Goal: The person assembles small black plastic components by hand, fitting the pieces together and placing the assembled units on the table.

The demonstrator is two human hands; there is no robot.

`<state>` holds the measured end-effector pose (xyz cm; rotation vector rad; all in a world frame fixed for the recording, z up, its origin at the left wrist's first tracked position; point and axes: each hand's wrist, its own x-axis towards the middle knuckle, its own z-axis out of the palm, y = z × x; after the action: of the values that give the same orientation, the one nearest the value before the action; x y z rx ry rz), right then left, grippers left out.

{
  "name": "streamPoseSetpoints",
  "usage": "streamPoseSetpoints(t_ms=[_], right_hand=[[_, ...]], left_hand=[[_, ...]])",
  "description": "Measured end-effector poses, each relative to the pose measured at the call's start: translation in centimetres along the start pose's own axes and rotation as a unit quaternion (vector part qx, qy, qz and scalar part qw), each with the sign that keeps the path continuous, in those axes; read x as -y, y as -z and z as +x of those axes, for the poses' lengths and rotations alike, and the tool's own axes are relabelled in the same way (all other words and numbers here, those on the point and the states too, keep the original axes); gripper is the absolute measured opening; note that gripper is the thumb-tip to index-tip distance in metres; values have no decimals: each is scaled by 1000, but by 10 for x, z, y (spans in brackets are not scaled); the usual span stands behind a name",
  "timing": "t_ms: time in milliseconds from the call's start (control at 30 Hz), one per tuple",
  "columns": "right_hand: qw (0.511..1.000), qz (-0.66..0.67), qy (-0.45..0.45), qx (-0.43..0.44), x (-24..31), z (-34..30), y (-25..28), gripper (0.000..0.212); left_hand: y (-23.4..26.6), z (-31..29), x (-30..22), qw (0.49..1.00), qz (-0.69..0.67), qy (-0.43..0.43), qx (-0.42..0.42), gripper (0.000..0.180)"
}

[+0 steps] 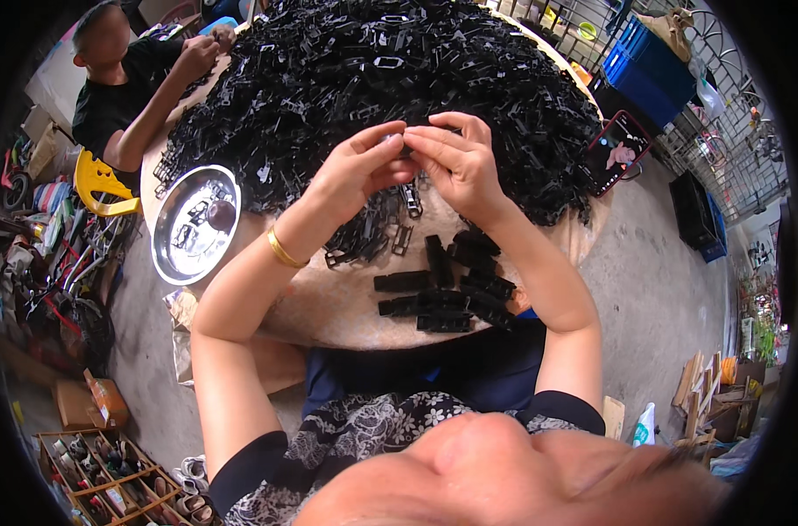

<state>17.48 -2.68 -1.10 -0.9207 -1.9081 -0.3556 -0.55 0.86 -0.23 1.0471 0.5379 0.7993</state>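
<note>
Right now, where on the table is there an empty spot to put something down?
Bare tabletop shows along the near edge, between the steel tray and the row of stacked black clips, under the left forearm. A thin strip lies right of that row. Everywhere farther back is crowded: the big clip heap covers it, and both hands, the left hand and the right hand, meet at its front edge.

Glossy black plastic clips are heaped on a matt, smooth tan table; a polished metal dish is seen at its left edge, reflecting light.
</note>
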Motion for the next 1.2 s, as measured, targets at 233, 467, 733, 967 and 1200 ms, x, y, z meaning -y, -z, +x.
streamPoseSetpoints(t_ms=[233, 467, 733, 967, 1200], right_hand=[[997, 80, -15, -3, -3, 6, 7, 25], [991, -80, -96, 53, -66, 40, -8, 22], [935, -270, -51, 226, -96, 83, -77, 24], [955, -247, -70, 147, -92, 73, -54, 14], [993, -13, -90, 80, -43, 22, 10, 12]], left_hand=[[2, 3, -2, 999, -24, -21, 30, 36], [-9, 1, 18, 998, 33, 42, 15, 29], [-7, 1, 33, 998, 34, 62, 7, 31], [-11, 1, 22, 998, -3, 55, -23, 30], [-1, 10, 21, 994, -88, 40, -55, 27]])
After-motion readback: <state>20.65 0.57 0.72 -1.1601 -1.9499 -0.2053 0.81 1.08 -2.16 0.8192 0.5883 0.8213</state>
